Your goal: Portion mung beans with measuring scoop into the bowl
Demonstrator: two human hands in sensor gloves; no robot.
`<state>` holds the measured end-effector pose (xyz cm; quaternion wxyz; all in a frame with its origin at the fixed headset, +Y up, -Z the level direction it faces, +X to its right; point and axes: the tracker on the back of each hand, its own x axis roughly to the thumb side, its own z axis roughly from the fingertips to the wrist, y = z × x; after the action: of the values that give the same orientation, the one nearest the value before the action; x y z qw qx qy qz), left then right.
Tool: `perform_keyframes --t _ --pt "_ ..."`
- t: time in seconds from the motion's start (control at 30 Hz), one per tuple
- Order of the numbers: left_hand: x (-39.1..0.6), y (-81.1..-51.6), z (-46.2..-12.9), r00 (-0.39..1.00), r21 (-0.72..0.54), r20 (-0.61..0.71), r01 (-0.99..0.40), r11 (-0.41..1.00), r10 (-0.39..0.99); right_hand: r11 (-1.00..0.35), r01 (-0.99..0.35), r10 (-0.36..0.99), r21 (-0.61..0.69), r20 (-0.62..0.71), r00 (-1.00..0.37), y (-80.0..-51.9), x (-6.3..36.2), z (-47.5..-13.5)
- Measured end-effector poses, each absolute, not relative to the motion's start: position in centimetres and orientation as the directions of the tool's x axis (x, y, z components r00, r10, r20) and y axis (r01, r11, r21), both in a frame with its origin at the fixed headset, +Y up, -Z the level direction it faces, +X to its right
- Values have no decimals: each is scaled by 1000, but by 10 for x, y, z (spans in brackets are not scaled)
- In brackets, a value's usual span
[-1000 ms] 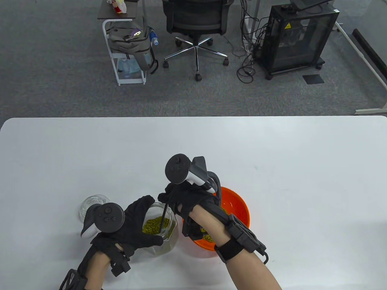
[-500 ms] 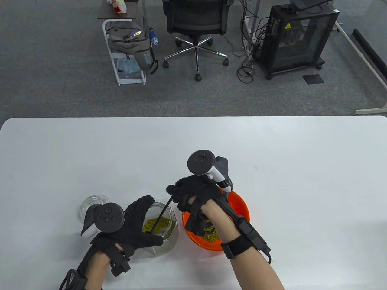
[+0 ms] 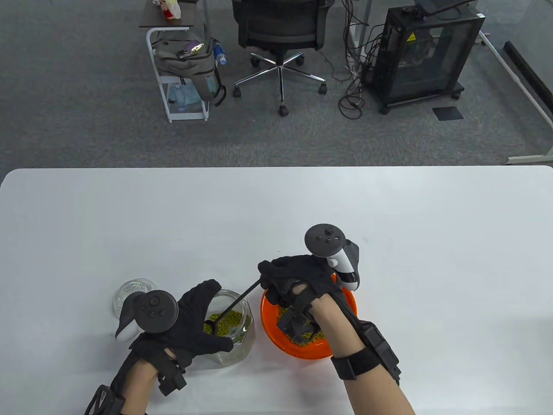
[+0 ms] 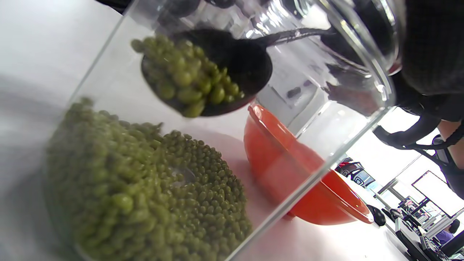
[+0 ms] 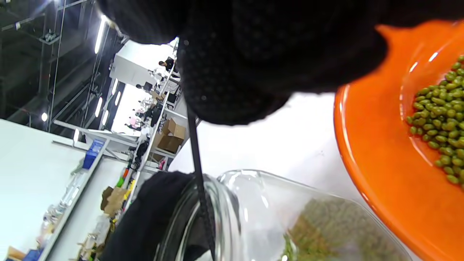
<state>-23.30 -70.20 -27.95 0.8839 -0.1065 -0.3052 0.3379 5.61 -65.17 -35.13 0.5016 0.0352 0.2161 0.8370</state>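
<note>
Our left hand (image 3: 190, 322) is wrapped around the glass jar (image 3: 235, 333) on the surface (image 3: 389, 216), right beside the orange bowl (image 3: 345, 309). Our right hand (image 3: 298, 281) pinches the black scoop (image 4: 206, 72), which sits inside the jar loaded with mung beans (image 4: 188, 78)

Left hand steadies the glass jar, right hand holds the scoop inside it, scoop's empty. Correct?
Not quite: the scoop is loaded with mung beans, as the left wrist view shows. The rest holds: the left hand steadies the glass jar and the right hand holds the scoop inside it.
</note>
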Motion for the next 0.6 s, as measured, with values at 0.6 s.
perform_keyframes --t 0.6 --pt "-233 -702 -279 587 -393 468 -531 751 660 -299 -908 909 292 -202 -364 -662 94 -343"
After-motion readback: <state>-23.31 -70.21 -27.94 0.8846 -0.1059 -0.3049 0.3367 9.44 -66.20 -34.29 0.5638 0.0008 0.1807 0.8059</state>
